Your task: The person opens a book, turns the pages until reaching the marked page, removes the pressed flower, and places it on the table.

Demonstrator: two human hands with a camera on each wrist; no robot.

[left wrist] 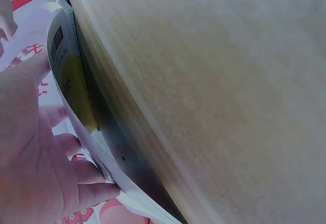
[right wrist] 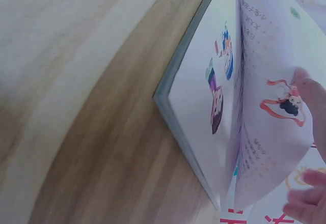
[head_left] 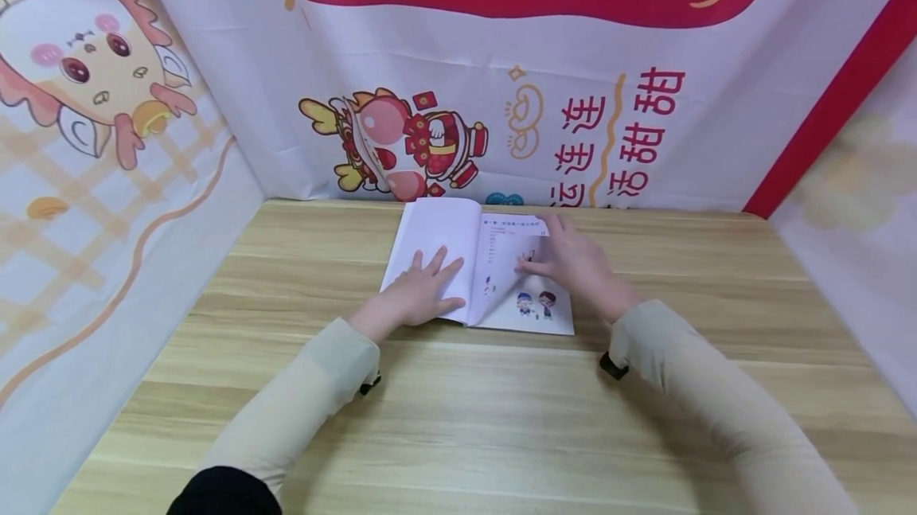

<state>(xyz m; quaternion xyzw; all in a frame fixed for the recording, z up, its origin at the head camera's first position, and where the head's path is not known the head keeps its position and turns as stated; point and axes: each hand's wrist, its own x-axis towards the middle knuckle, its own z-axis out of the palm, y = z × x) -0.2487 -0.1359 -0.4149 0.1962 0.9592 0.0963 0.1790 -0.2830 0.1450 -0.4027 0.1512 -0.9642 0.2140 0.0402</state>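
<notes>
An open book [head_left: 526, 324] lies on the table, its left page [head_left: 440, 224] blank white. My left hand [head_left: 421, 294] rests on that page with fingers spread; the left wrist view shows the hand [left wrist: 41, 147] against the curved page side. On the right, a leaf [head_left: 501, 256] with printed text stands partly lifted and bends, and my right hand [head_left: 580, 264] holds it near its outer edge. In the right wrist view the thumb [right wrist: 308, 89] lies on the raised leaf [right wrist: 270, 46], beside a printed figure in red ribbons. Beneath it, the lower page [right wrist: 196, 102] shows two cartoon children.
The wood-grain table [head_left: 473, 419] extends around the book. Behind it hangs a white cloth backdrop [head_left: 272, 101] with red lettering and a cartoon dragon, meeting the table's far edge. Another printed cloth [head_left: 93, 204] stands at the left side.
</notes>
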